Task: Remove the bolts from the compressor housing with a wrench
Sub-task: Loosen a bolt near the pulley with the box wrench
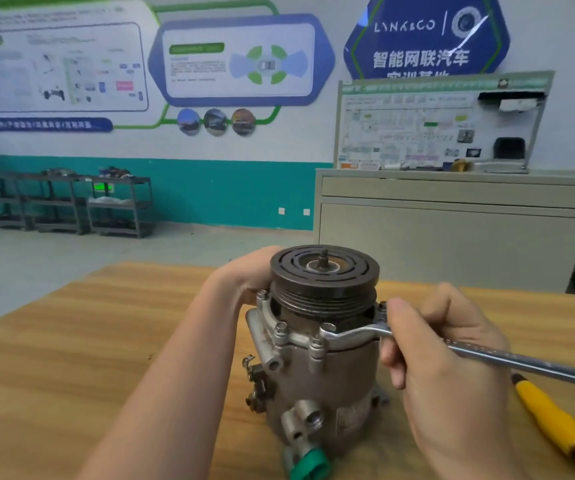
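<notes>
Because the bolts run down through the flange just under the pulley [325, 271], the compressor housing [317, 382] stands upright on the wooden bench [71, 341], pulley end up, so each bolt head faces the wrench from above. One front bolt [327, 329] sits inside the ring end of the wrench [355, 336], whose offset neck lifts the shank clear of the flange. Close behind that ring, the right hand [448, 368] has its fingers curled tight round the shank, thumb on top, probably to keep the ring seated while it turns; the long free end trails out past the grip to the right. Opposite the grip, the left hand [248, 275] wraps the far side of the pulley, seemingly bracing the body against the turning force. Neighbouring bolts [281, 332] remain seated. Beyond the wrench's tail lies a yellow-handled tool [552, 424].
</notes>
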A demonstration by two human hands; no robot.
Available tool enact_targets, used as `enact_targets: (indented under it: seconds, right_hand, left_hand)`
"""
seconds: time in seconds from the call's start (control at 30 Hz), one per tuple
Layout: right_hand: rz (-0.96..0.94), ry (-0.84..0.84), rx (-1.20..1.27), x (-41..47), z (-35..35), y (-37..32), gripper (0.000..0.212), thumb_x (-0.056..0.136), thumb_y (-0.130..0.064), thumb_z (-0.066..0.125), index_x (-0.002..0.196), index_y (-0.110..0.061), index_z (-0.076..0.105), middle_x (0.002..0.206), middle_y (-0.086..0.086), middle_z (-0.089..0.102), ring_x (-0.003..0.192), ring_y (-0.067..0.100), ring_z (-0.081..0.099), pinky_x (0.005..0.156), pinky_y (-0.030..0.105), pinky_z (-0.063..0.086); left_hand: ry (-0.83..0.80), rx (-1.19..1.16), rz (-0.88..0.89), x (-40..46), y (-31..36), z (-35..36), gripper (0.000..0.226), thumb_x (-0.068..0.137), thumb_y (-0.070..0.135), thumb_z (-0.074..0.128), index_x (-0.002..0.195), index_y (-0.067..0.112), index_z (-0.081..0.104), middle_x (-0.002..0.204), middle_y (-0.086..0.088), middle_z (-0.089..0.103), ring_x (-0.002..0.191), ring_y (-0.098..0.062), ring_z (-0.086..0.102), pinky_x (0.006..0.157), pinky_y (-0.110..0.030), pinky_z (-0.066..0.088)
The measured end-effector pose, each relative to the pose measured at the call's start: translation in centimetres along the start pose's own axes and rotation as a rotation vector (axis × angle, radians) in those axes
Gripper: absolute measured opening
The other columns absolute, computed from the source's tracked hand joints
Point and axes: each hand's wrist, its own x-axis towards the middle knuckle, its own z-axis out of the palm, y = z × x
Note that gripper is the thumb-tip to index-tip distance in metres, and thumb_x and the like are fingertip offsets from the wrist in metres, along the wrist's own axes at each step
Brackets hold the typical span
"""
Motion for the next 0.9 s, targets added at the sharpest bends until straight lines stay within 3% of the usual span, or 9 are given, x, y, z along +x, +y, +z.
enact_targets:
  seconds: [0.2,0.27,0.3,0.33,0.4,0.53,0.63,0.73,0.9]
  right_hand:
    - [-0.093,0.025,-0.235,-1.4,0.8,-0.7,0.039,0.077,-0.026,0.063,0.053,-0.016,0.034,0.046,0.017,0.05,0.032,0.007,0.041,0.038,0.016,0.034]
    - [0.016,-0.052,-0.22,-1.6,1.4,-0.2,0.05,0.093,-0.018,0.05,0.055,-0.016,0.018,0.058,0.029,0.058,0.034,0.006,0.047,0.043,0.008,0.034]
    - [0.145,-0.099,-0.109,-1.1,2.1,-0.5,0.032,0.099,-0.005,0.038,0.072,-0.019,0.027,0.061,0.034,0.058,0.036,-0.005,0.048,0.046,0.003,0.035]
    - [0.192,-0.126,0.003,-0.8,1.6,-0.1,0.027,0.096,0.008,0.034,0.083,-0.015,0.028,0.044,0.013,0.056,0.037,-0.014,0.045,0.048,-0.003,0.033]
    - [0.243,-0.244,-0.011,0.4,1.5,-1.4,0.049,0.086,0.016,0.043,0.054,-0.019,0.03,0.043,-0.002,0.052,0.038,-0.013,0.045,0.046,-0.003,0.032]
    - [0.335,-0.268,0.089,2.0,-1.2,-1.3,0.031,0.062,-0.01,0.079,0.056,-0.021,0.051,0.043,0.003,0.051,0.031,0.007,0.041,0.033,0.014,0.031]
    - [0.495,-0.167,0.333,2.6,-1.5,-0.7,0.026,0.055,-0.021,0.076,0.06,-0.016,0.05,0.044,0.007,0.05,0.028,0.007,0.038,0.03,0.013,0.027]
    - [0.318,-0.083,0.352,2.1,-1.2,-1.2,0.035,0.064,-0.019,0.073,0.049,-0.02,0.041,0.039,0.007,0.046,0.025,0.008,0.032,0.033,0.011,0.025]
    - [0.022,-0.094,-0.048,0.9,-0.6,-2.2,0.039,0.076,-0.015,0.063,0.047,-0.019,0.037,0.037,0.009,0.047,0.027,0.012,0.032,0.034,0.012,0.026]
  left_hand:
    - [0.023,0.022,0.032,-0.7,0.0,0.1,0.023,0.093,0.0,0.052,0.077,0.013,0.062,0.058,0.011,0.068,0.053,0.004,0.06,0.053,-0.01,0.045]
    - [0.024,-0.017,0.015,-0.6,0.1,0.2,0.026,0.092,-0.002,0.052,0.071,0.01,0.062,0.054,0.007,0.065,0.048,0.0,0.058,0.049,-0.012,0.044]
    - [0.032,-0.018,0.012,-0.6,0.2,0.2,0.029,0.092,-0.003,0.052,0.068,0.009,0.062,0.051,0.006,0.064,0.046,0.0,0.057,0.047,-0.013,0.043]
    - [0.042,-0.006,0.013,-0.6,0.3,0.2,0.031,0.092,-0.004,0.052,0.065,0.01,0.061,0.05,0.006,0.063,0.044,0.0,0.056,0.046,-0.013,0.042]
    - [0.056,-0.007,0.014,-0.6,0.4,0.3,0.031,0.091,-0.004,0.052,0.066,0.01,0.062,0.05,0.007,0.063,0.045,-0.001,0.056,0.046,-0.013,0.043]
    - [0.043,-0.136,0.006,-0.8,-0.1,0.6,0.023,0.094,0.0,0.05,0.08,0.01,0.066,0.064,0.003,0.07,0.056,-0.004,0.063,0.054,-0.017,0.049]
    - [0.023,-0.209,0.007,-1.0,-0.5,0.7,0.023,0.096,0.003,0.048,0.085,0.013,0.065,0.068,0.005,0.073,0.06,-0.003,0.067,0.056,-0.016,0.051]
    - [0.06,-0.082,-0.005,-0.9,-0.5,0.6,0.024,0.096,0.005,0.049,0.081,0.015,0.065,0.063,0.008,0.071,0.058,-0.002,0.065,0.059,-0.019,0.05]
    - [0.059,-0.094,-0.016,-1.2,-0.1,0.4,0.025,0.093,-0.001,0.05,0.074,0.008,0.063,0.056,0.004,0.067,0.05,-0.004,0.061,0.049,-0.017,0.047]
